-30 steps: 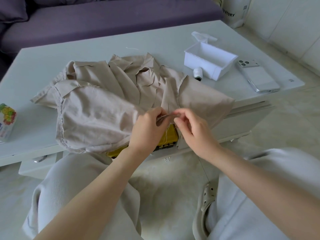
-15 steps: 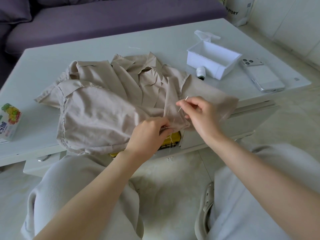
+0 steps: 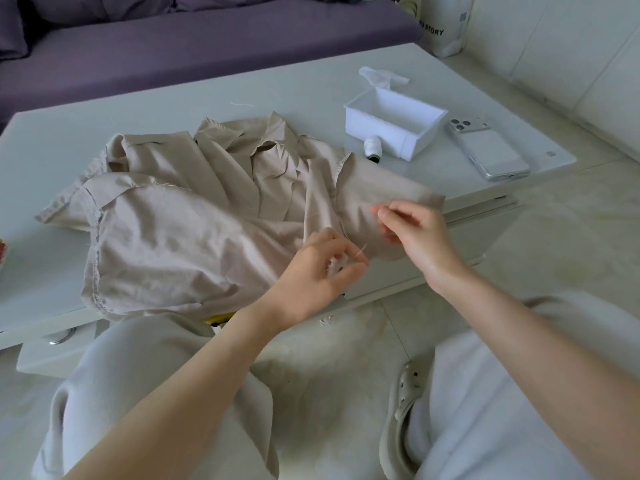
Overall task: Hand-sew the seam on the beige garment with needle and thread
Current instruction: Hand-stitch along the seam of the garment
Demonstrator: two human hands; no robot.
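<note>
The beige garment [image 3: 180,233] is lying crumpled across the white table [image 3: 52,147], its 6 o'clock edge spilling over the near rim. The left hand [image 3: 318,271] is resting at the garment's 5 o'clock corner with fingers loosely curled and a pale sliver [image 3: 361,251] showing by the fingertips, though I cannot tell whether they are gripping cloth. At 2 o'clock from it the right hand [image 3: 415,233] is hanging over the fabric, thumb and forefinger pinching together on something too fine to make out.

White bag [image 3: 446,32] past the tabletop's [image 3: 173,126] far right corner: dark print reads "STORY", with a cut-off letter before it. Nothing else legible.
</note>
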